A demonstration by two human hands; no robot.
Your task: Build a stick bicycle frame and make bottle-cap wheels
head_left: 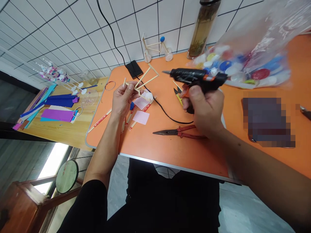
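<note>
"Stick frame: where is it, and how far along?"

"Beyond the pliers and left of them, held above the orange table. The right hand is wrapped around a black glue gun beyond the pliers; its nozzle points toward the frame, a gap showing. The left hand pinches the frame between thumb and fingers. I'd call it partly built: several sticks are joined at angles."

"And what is left?"

"Hard to say exactly. Farther beyond the pliers stands another frame with round pieces at its feet; against that, the held one looks less complete. Loose sticks with red-and-white markings lie left of the pliers."

"Materials, biggest first?"

"Smooth table top, pale edging. Beyond the pliers, rightward, a thin, crinkled clear bag bulges with mixed-colour caps. The gun looks like hard plastic; the pliers have a long tapering nose and red grips. The frame's sticks are pale, straight, seemingly wood. Smallest, a rounded white piece shows by the frame; whether attached, I can't tell."
</note>
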